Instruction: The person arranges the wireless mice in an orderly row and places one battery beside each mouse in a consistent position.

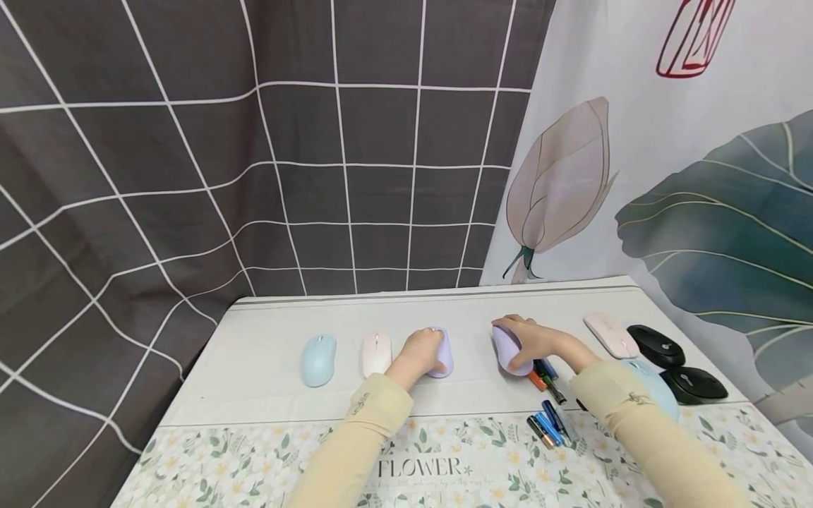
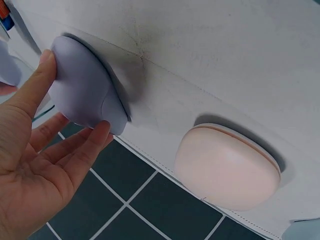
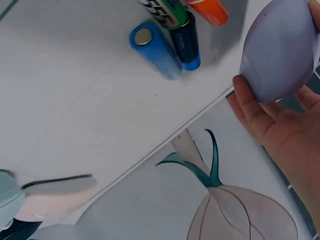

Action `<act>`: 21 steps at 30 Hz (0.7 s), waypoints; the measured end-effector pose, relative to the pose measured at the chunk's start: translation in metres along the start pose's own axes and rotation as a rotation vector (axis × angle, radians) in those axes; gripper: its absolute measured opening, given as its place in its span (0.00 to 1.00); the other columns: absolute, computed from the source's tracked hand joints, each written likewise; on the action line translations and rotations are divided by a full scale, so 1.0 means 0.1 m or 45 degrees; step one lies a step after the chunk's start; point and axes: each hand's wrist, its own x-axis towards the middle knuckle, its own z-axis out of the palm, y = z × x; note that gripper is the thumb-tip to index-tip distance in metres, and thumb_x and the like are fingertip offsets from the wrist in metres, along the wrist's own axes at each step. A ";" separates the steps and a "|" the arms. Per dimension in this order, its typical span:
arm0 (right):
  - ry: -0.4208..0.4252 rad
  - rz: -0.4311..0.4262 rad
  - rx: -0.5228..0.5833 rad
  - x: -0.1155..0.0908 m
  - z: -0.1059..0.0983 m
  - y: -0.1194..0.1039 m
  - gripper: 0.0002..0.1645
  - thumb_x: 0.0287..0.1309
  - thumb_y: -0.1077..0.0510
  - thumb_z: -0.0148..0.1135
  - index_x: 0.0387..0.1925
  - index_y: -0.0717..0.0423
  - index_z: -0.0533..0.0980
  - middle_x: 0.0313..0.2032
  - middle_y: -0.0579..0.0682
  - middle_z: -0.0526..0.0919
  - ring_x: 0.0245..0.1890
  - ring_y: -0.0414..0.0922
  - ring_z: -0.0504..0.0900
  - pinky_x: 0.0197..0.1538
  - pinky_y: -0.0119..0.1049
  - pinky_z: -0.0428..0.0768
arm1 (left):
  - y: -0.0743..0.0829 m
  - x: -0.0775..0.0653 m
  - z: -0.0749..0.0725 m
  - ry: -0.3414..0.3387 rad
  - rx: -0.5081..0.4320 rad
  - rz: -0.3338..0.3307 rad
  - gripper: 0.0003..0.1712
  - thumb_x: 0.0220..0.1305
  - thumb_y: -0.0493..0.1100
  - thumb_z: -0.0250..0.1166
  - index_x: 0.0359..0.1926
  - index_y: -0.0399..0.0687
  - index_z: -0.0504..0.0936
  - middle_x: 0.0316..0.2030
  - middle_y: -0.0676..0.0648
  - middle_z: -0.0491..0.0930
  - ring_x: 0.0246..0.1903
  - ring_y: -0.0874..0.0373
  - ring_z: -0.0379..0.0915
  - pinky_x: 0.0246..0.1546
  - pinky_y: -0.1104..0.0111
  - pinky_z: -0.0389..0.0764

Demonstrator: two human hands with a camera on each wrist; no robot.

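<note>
Near the middle of the table, my left hand (image 1: 419, 353) grips a lilac computer mouse (image 1: 447, 356) by its sides. In the left wrist view the thumb lies on one side of that mouse and the fingers on the other; it sits on the table. My right hand (image 1: 535, 339) holds a second lilac mouse (image 3: 280, 50), tilted, between thumb and fingers. A pink mouse (image 1: 377, 354) lies just left of my left hand, and a light blue mouse (image 1: 319, 360) further left. Batteries, among them an orange one (image 1: 537, 381), lie beside my right hand.
More batteries (image 1: 547, 426) lie nearer me on the floral mat (image 1: 241, 458). At the right are another pink mouse (image 1: 611, 335), two black mice (image 1: 694, 384) and a light blue mouse (image 1: 657, 388), partly hidden by my right sleeve. Curtains hang behind the table.
</note>
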 end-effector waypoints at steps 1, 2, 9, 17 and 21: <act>-0.005 -0.016 -0.010 0.04 0.01 -0.01 0.52 0.38 0.58 0.73 0.64 0.68 0.58 0.61 0.74 0.60 0.48 0.63 0.68 0.44 0.55 0.77 | 0.00 0.00 0.00 -0.003 -0.004 -0.002 0.36 0.39 0.51 0.77 0.49 0.38 0.78 0.43 0.42 0.83 0.44 0.51 0.80 0.49 0.66 0.80; -0.010 -0.025 -0.017 0.07 0.02 -0.02 0.51 0.37 0.59 0.73 0.64 0.68 0.59 0.61 0.74 0.60 0.48 0.63 0.69 0.45 0.55 0.77 | 0.00 0.00 0.00 -0.009 -0.009 -0.005 0.36 0.39 0.51 0.77 0.50 0.38 0.78 0.43 0.42 0.83 0.44 0.51 0.80 0.50 0.66 0.80; -0.072 -0.011 -0.052 0.28 0.10 -0.06 0.51 0.39 0.58 0.72 0.65 0.65 0.59 0.63 0.71 0.60 0.53 0.64 0.68 0.52 0.59 0.73 | 0.01 0.00 -0.01 -0.012 -0.020 -0.018 0.35 0.40 0.50 0.77 0.50 0.38 0.78 0.43 0.42 0.82 0.44 0.51 0.80 0.50 0.66 0.80; -0.118 0.013 -0.029 0.40 0.18 -0.04 0.51 0.40 0.57 0.72 0.65 0.65 0.58 0.64 0.71 0.59 0.57 0.67 0.66 0.57 0.61 0.70 | 0.02 0.00 0.02 -0.012 -0.015 -0.025 0.36 0.39 0.50 0.77 0.50 0.39 0.78 0.44 0.42 0.82 0.44 0.51 0.80 0.49 0.67 0.80; -0.141 0.033 -0.026 0.43 0.19 -0.08 0.51 0.39 0.57 0.72 0.65 0.64 0.58 0.65 0.70 0.59 0.59 0.69 0.65 0.58 0.62 0.69 | 0.01 0.01 0.04 0.003 0.006 -0.022 0.36 0.39 0.51 0.77 0.50 0.39 0.78 0.44 0.42 0.83 0.45 0.51 0.80 0.50 0.67 0.80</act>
